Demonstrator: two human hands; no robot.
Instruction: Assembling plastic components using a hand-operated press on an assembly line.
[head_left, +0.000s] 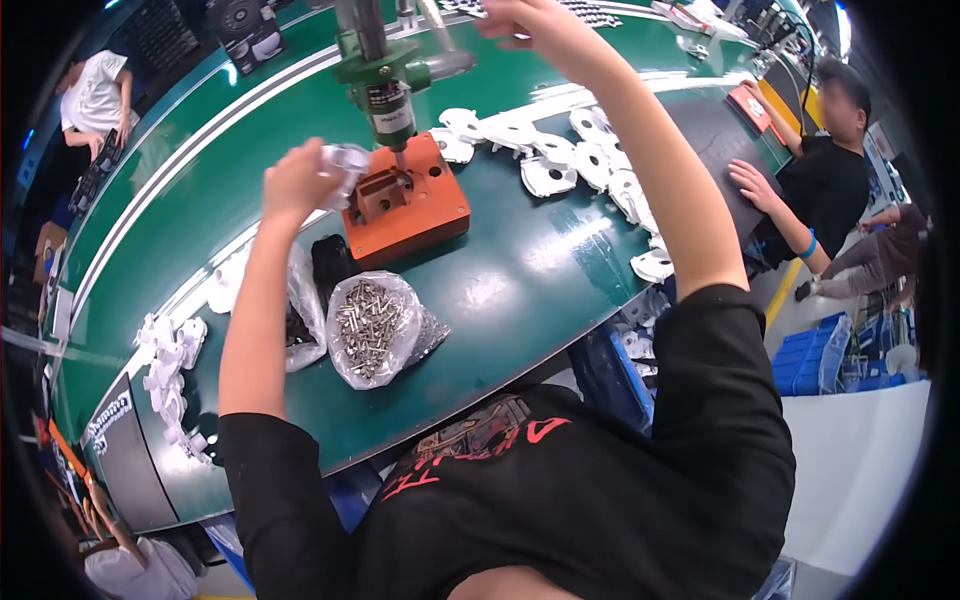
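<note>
My left hand [296,184] is closed around a clear plastic part [345,172], held beside the orange fixture block [420,225]. A green press [388,90] stands over that block, its tip reaching down to it. Past the press's side handle, at the top edge, is my right hand [522,22]; its fingers are loosely bent and apart, with nothing visible in them. In front of the block sits a clear bag of small metal pins [368,328]. Next to it are another plastic bag with dark pieces [303,320] and a black pouch [333,262].
White molded parts [550,177] lie in a curved row right of the press, with more white parts [170,375] at the left. A co-worker in black [820,180] sits at the right. Blue crates [812,355] stand on the floor. Another person [97,95] works at the far left.
</note>
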